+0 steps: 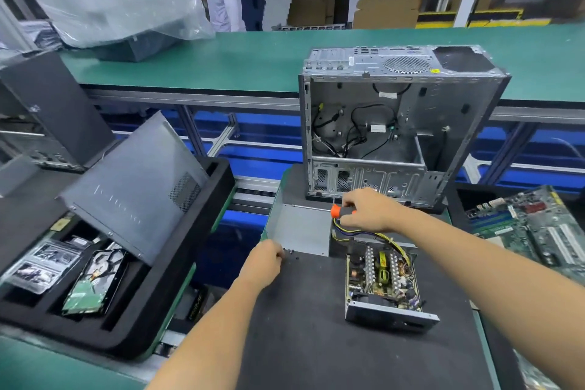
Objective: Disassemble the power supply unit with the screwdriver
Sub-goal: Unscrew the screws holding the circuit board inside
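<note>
Empty computer case (395, 123) stands upright at bench centre. Left of it: black foam tray (177, 266) holding hard drives (91, 282) and grey side panel (136, 187). Right of it: motherboard (535, 228). Behind-left: plastic-wrapped unit (123, 6).

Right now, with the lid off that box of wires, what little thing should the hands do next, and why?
Probably bring the screwdriver in the right hand down to the open power supply. Its cover already lies apart behind it, loose screws sit by the left hand, and the circuit board still sits in the metal base, so its own screws likely come next.
</note>
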Tool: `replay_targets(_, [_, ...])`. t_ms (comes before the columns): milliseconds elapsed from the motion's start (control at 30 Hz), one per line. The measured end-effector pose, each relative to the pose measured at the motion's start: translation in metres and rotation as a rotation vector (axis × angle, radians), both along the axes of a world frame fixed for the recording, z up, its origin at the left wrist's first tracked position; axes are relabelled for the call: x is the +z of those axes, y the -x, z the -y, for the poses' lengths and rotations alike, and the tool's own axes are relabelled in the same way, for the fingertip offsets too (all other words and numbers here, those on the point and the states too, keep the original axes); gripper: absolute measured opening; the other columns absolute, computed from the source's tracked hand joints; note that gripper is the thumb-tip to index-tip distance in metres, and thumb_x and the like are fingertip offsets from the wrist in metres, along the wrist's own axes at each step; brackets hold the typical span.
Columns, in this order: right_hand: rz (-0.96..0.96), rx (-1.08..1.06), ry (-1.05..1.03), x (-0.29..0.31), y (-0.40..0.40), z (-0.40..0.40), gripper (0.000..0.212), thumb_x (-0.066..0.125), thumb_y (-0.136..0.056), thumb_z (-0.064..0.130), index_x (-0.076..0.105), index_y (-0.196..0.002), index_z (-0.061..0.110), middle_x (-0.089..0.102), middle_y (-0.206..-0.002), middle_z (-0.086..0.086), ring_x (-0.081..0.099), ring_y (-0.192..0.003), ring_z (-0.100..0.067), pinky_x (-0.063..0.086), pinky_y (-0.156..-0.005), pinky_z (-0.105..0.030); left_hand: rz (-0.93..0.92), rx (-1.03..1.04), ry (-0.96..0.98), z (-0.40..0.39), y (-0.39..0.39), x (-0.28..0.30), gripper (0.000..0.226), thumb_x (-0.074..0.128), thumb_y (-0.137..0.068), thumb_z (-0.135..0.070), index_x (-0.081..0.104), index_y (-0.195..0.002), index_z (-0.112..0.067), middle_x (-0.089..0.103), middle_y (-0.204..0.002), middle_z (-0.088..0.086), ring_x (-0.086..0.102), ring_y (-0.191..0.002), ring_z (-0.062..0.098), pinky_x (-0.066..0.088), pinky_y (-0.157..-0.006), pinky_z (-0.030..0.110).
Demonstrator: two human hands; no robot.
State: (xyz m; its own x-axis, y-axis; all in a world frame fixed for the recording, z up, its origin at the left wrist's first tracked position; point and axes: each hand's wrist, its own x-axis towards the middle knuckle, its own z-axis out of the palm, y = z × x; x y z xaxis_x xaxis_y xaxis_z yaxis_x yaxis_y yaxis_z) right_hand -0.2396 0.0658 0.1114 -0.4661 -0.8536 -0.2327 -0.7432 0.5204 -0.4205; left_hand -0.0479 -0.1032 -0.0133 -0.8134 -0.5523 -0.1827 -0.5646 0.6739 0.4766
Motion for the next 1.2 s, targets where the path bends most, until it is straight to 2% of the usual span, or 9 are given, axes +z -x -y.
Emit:
replay_targets(167, [0.010, 0.002, 0.018, -0.002, 0.003, -0.003, 0.029, 0.064, -0.082, 0.035, 0.043, -0.067, 0.019, 0.047, -0.067, 0.000, 0.041, -0.062, -0.018, 0.030, -0.055, -0.031, 0.027, -0.053, 0.035, -0.007, 0.004, -0.008, 0.030, 0.047, -0.089, 0.000, 0.074, -0.096, -0.010, 0.064, -0.107, 0.005, 0.060, -0.098, 0.022, 0.050, -0.085, 0.028])
replay_targets(367, [0.018, 0.009, 0.006, -0.001, 0.003, -0.004, 0.028, 0.062, -0.083, 0.039, 0.051, -0.076, 0.015, 0.050, -0.072, -0.004, 0.042, -0.063, -0.019, 0.032, -0.056, -0.031, 0.046, -0.040, 0.043, -0.004, 0.004, -0.005, 0.031, 0.042, -0.085, 0.004, 0.068, -0.093, -0.013, 0.064, -0.100, 0.005, 0.060, -0.091, 0.025, 0.053, -0.079, 0.035])
replay_targets(567, [0.008, 0.005, -0.028, 0.000, -0.001, -0.005, 0.031, 0.063, -0.083, 0.034, 0.061, -0.091, 0.004, 0.054, -0.076, -0.004, 0.044, -0.064, -0.019, 0.031, -0.053, -0.029, 0.045, -0.019, 0.005, 0.000, 0.003, -0.009, 0.018, 0.052, -0.087, -0.001, 0.065, -0.088, -0.014, 0.063, -0.096, 0.004, 0.059, -0.089, 0.024, 0.053, -0.078, 0.036])
replay_targets(733, [-0.003, 0.035, -0.051, 0.006, -0.001, -0.007, 0.039, 0.064, -0.084, 0.033, 0.064, -0.094, -0.005, 0.053, -0.077, -0.009, 0.043, -0.067, -0.021, 0.031, -0.056, -0.031, -0.143, 0.083, -0.038, 0.000, 0.006, 0.001, 0.019, 0.059, -0.085, -0.004, 0.063, -0.074, -0.019, 0.063, -0.077, -0.003, 0.059, -0.077, 0.017, 0.053, -0.070, 0.032])
replay_targets(867, [0.032, 0.071, -0.077, 0.015, -0.002, -0.010, 0.029, 0.070, -0.081, 0.029, 0.067, -0.091, 0.002, 0.061, -0.084, -0.013, 0.049, -0.071, -0.021, 0.035, -0.059, -0.031, -0.329, 0.099, -0.106, -0.006, 0.017, 0.023, 0.021, 0.060, -0.084, -0.010, 0.058, -0.071, -0.026, 0.059, -0.060, -0.009, 0.056, -0.057, 0.004, 0.043, -0.054, 0.013])
replay_targets(967, [0.126, 0.103, -0.139, 0.024, -0.001, -0.018, 0.021, 0.076, -0.080, 0.027, 0.070, -0.090, 0.009, 0.067, -0.082, -0.010, 0.056, -0.068, -0.021, 0.043, -0.060, -0.031, -0.386, 0.050, -0.128, -0.011, 0.030, 0.043, 0.019, 0.058, -0.081, -0.008, 0.061, -0.071, -0.024, 0.059, -0.058, -0.007, 0.051, -0.051, 0.003, 0.040, -0.050, 0.008])
replay_targets(1067, [0.174, 0.126, -0.196, 0.034, 0.001, -0.028, 0.015, 0.077, -0.081, 0.025, 0.071, -0.089, 0.014, 0.068, -0.071, -0.005, 0.056, -0.056, -0.017, 0.045, -0.053, -0.025, -0.383, -0.029, -0.110, -0.016, 0.039, 0.063, 0.018, 0.058, -0.079, -0.007, 0.065, -0.070, -0.020, 0.059, -0.059, -0.009, 0.049, -0.052, 0.001, 0.040, -0.054, 0.012])
replay_targets(1133, [0.180, 0.125, -0.218, 0.041, 0.002, -0.034, 0.013, 0.077, -0.082, 0.025, 0.070, -0.088, 0.017, 0.066, -0.067, -0.001, 0.054, -0.050, -0.015, 0.044, -0.050, -0.024, -0.275, -0.206, -0.212, -0.019, 0.042, 0.071, 0.011, 0.062, -0.083, -0.011, 0.070, -0.078, -0.016, 0.064, -0.068, -0.009, 0.052, -0.055, -0.002, 0.043, -0.059, 0.019])
replay_targets(1200, [0.162, 0.132, -0.254, 0.047, 0.002, -0.039, 0.018, 0.076, -0.082, 0.026, 0.070, -0.094, 0.013, 0.070, -0.076, -0.010, 0.053, -0.051, -0.016, 0.044, -0.051, -0.025, -0.120, -0.401, -0.307, -0.025, 0.046, 0.076, 0.007, 0.066, -0.086, -0.019, 0.072, -0.086, -0.015, 0.068, -0.076, -0.003, 0.056, -0.060, 0.001, 0.047, -0.060, 0.021])
